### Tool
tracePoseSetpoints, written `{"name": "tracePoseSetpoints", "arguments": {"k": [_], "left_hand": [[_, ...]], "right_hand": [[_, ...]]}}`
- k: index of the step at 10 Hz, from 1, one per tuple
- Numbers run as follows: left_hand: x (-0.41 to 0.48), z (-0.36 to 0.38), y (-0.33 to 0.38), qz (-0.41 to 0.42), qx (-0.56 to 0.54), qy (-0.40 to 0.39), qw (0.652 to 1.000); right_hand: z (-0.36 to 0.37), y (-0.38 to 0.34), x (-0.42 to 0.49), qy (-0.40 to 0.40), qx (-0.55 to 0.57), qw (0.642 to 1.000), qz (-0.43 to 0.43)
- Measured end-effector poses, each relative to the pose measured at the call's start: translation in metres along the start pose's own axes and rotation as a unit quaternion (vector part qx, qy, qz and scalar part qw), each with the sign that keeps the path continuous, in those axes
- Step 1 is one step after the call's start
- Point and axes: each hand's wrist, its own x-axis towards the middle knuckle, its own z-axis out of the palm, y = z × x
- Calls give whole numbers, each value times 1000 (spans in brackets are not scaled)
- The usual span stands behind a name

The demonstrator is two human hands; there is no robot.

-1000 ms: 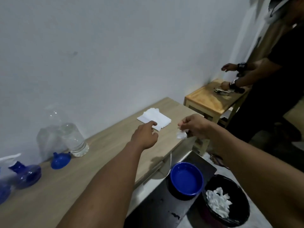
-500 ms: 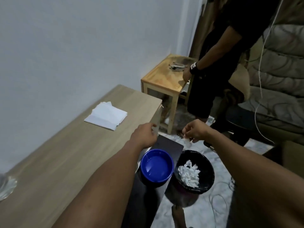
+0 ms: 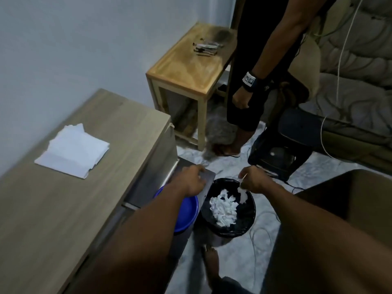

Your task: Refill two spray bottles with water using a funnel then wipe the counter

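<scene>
Tissue (image 3: pixel 242 196), a crumpled white scrap, is hanging from the right hand (image 3: pixel 253 180), whose fingers are pinching its upper end directly above the black bin (image 3: pixel 249 221). The scrap is dangling over the bin's opening, just beside the heap of white scraps (image 3: pixel 223 210) lying inside the bin. The left hand (image 3: pixel 192 181) is hovering just left of the bin, over a dark board (image 3: pixel 209 179), its fingers loosely curled and gripping nothing. A blue bowl (image 3: pixel 187 211) is sitting on that board close to the bin's left side, partly hidden by the left forearm. Further left of the bin, the table (image 3: pixel 63 209) is carrying a stack of white napkins (image 3: pixel 73 150), well apart from the bin. Beyond the bin, another person (image 3: pixel 244 60) is standing beside a small wooden side table (image 3: pixel 186 68).
</scene>
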Motion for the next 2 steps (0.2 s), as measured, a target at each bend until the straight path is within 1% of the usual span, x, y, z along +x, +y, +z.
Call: {"name": "tracePoseSetpoints", "arguments": {"k": [1,2], "left_hand": [[18,7,6,-8,12,-10,1000],[31,3,13,-9,9,-15,1000]], "right_hand": [[-5,11,14,-50,-28,998,-5],[-13,14,27,-58,-14,998,4]]}}
